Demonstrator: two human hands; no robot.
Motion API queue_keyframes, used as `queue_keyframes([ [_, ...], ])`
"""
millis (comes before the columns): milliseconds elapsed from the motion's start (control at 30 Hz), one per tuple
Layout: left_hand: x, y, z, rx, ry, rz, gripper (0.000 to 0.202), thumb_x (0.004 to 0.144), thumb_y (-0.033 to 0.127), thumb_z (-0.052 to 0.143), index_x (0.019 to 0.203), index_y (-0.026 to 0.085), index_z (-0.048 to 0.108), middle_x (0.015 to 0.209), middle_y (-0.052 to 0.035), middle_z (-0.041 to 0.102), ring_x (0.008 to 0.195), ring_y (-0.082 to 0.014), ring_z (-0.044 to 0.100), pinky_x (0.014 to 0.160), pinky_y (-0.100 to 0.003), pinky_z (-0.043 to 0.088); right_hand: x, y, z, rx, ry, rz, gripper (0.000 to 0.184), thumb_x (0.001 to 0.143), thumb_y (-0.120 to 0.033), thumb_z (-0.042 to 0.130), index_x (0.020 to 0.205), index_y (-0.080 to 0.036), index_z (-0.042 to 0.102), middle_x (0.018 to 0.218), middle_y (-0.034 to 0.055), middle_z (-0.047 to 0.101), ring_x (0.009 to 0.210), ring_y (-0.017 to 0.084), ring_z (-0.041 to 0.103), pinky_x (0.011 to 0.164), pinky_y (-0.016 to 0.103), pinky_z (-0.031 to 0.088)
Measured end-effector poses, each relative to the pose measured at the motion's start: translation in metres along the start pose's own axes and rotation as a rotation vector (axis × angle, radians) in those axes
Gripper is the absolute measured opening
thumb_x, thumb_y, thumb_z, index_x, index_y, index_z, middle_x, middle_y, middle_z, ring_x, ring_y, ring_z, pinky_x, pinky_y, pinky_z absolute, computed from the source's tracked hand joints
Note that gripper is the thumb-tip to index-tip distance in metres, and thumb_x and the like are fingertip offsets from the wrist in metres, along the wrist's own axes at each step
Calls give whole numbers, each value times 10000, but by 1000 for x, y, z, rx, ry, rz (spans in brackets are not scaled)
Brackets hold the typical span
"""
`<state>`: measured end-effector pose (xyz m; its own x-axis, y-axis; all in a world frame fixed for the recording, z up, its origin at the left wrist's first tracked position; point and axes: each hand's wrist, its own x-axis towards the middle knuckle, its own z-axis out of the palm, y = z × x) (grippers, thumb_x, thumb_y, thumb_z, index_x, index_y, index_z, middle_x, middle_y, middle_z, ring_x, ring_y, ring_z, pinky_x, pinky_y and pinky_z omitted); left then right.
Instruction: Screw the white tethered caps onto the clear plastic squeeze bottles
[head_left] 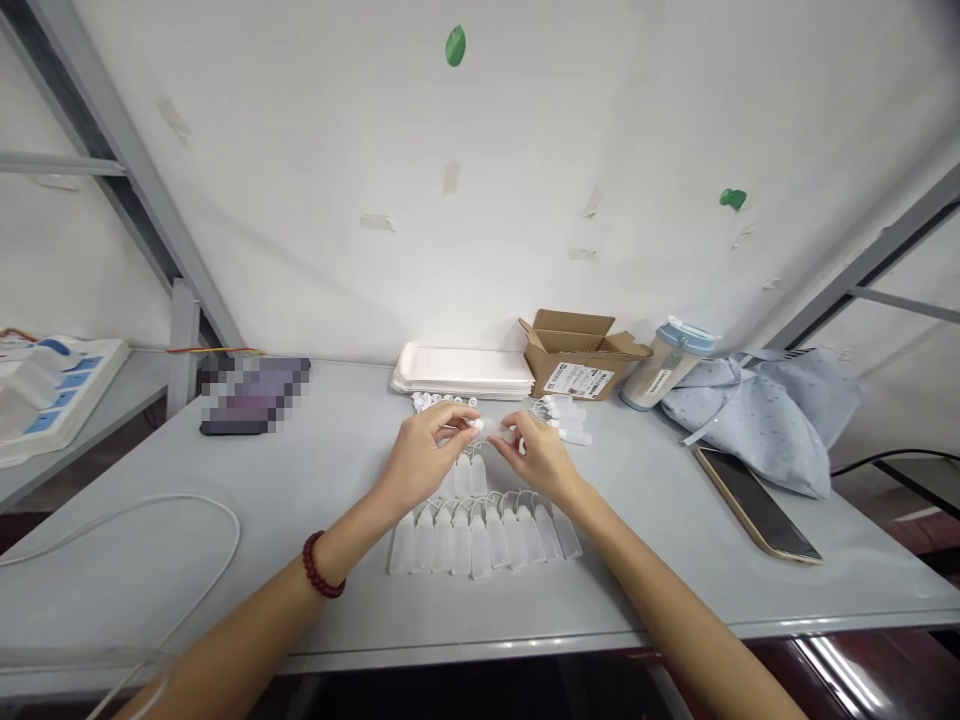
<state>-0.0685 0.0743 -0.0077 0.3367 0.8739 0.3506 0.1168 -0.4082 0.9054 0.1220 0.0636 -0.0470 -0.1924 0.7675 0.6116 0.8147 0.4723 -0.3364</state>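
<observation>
A small translucent plastic bottle [498, 431] lies sideways between my hands, above the table. My right hand [544, 458] is closed around its body. At its other end, the fingers of my left hand [424, 458] pinch a white cap [476, 424]; whether cap and bottle are joined I cannot tell. Below them runs a row of similar bottles with white cord loops [480, 543], and a shorter group of bottles [471, 477] sits behind that row, partly hidden by my left hand. Small white caps [448, 402] lie beyond my left fingers. More bottles [566, 412] lie past my right hand.
Along the wall stand a stack of flat white packets [469, 370], an open cardboard box [581, 360] and a blue-lidded cup [664, 370]. A cloth bag [757, 410] and a phone [757, 505] lie right. Left are a pixelated dark object [259, 395], a white cable [236, 545] and a power strip [82, 390].
</observation>
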Motion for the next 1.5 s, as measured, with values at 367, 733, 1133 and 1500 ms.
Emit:
queue_keyframes([
  [367, 4, -2, -4, -71, -18, -184, 240, 725, 343, 657, 873, 154, 668, 785, -40, 667, 724, -170, 615, 686, -298, 514, -3, -12, 1, -11, 127, -220, 134, 919, -311, 479, 939, -180, 499, 753, 43, 613, 494, 112, 516, 488, 230, 426],
  [733, 1, -1, -4, 97, 16, -34, 107, 734, 274, 653, 780, 182, 626, 789, -13, 640, 734, -153, 581, 720, -299, 470, -2, -14, -4, 36, 167, -286, 73, 904, -229, 513, 963, -185, 505, 831, 81, 631, 626, 149, 586, 534, 245, 478],
  [1133, 7, 0, -8, -133, -7, -174, 225, 703, 330, 669, 703, 161, 520, 675, 26, 551, 569, -90, 514, 569, -232, 434, -3, -22, -4, 92, 238, -239, 94, 903, -261, 524, 962, -189, 524, 811, 57, 638, 510, 114, 517, 504, 240, 453],
  [1500, 4, -1, -3, -143, 16, -123, 206, 710, 325, 664, 738, 160, 543, 722, 6, 578, 648, -119, 568, 622, -257, 489, -5, -26, -3, 161, 175, -84, 199, 914, -333, 483, 953, -167, 586, 659, 31, 625, 473, 113, 511, 478, 229, 427],
])
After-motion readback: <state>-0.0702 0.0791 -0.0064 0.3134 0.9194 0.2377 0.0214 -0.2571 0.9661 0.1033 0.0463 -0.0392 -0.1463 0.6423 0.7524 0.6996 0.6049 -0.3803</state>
